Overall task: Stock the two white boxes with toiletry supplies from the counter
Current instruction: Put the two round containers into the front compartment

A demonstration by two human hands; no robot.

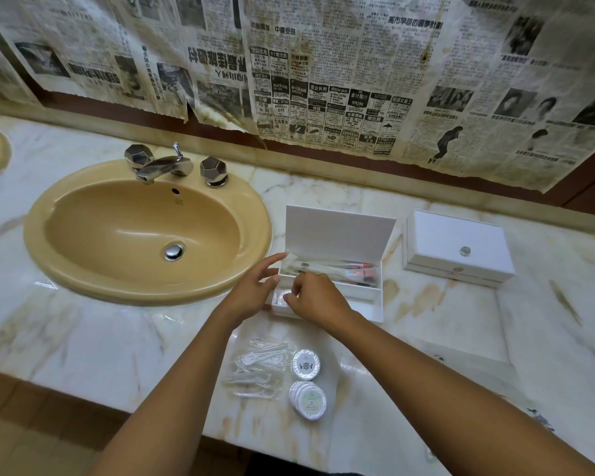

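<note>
The surface [100, 341] is pale marble with brown veins and rusty stains, running along a wall. A tan oval sink [145, 231] is set into it at the left, with a chrome faucet [162, 166] on its back rim. Right of the sink stands an open white box [334, 266], lid raised, and further right, well apart, a closed white box [457, 249] with a small silver knob. Near the front edge lie clear-wrapped floss picks [258, 369], just beside them one round wrapped soap [305, 364] and a stack of round soaps [308, 400]
</note>
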